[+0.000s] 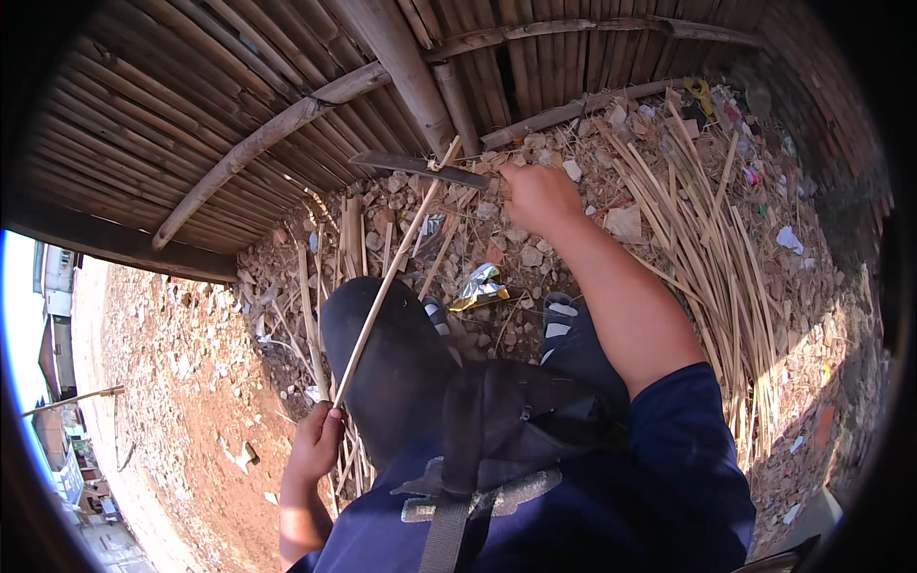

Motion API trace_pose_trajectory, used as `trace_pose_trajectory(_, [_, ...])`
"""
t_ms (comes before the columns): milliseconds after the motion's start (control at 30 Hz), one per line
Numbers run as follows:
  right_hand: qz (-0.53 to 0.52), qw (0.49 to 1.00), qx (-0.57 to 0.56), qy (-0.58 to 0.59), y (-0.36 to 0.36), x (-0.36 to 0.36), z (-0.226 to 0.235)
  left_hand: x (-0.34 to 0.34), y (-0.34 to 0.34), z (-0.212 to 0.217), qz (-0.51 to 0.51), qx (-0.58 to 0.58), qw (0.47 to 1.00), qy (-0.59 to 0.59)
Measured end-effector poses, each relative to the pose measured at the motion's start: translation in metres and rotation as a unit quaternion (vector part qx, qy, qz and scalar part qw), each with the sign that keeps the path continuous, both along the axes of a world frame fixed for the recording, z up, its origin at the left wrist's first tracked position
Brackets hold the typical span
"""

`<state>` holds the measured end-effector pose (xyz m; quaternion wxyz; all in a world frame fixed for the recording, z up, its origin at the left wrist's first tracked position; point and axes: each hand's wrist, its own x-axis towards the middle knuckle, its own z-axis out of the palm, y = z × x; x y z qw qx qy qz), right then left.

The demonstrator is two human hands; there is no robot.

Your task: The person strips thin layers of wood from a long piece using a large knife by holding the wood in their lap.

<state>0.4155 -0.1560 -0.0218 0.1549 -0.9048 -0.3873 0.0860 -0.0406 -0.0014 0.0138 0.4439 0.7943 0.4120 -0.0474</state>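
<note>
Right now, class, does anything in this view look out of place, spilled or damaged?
Yes: a crumpled gold-and-silver foil wrapper lies on the rubble between the person's feet. It looks odd because it is shiny litter among dull stones.

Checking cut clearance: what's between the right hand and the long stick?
The long knife's blade spans from the right hand to the stick, with rubble behind, in the head view.

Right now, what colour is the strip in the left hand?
The strip is pale tan, seen best in the head view.
</note>
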Motion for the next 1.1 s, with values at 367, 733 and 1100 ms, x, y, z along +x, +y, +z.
trace_pose_trajectory(367, [0.114,0.991,-0.046,0.061,0.007,-0.029,0.008,0.024,-0.009,0.008,-0.08,0.18,0.98,0.022])
trace_pose_trajectory(733, [0.037,0.999,0.003,-0.01,0.005,-0.009,-0.023,-0.004,0.002,-0.001,-0.108,0.202,0.971,0.062])
trace_pose_trajectory(1100, [0.015,0.999,0.018,0.026,0.007,-0.018,-0.013,-0.007,0.003,0.001,-0.074,0.155,0.984,0.048])
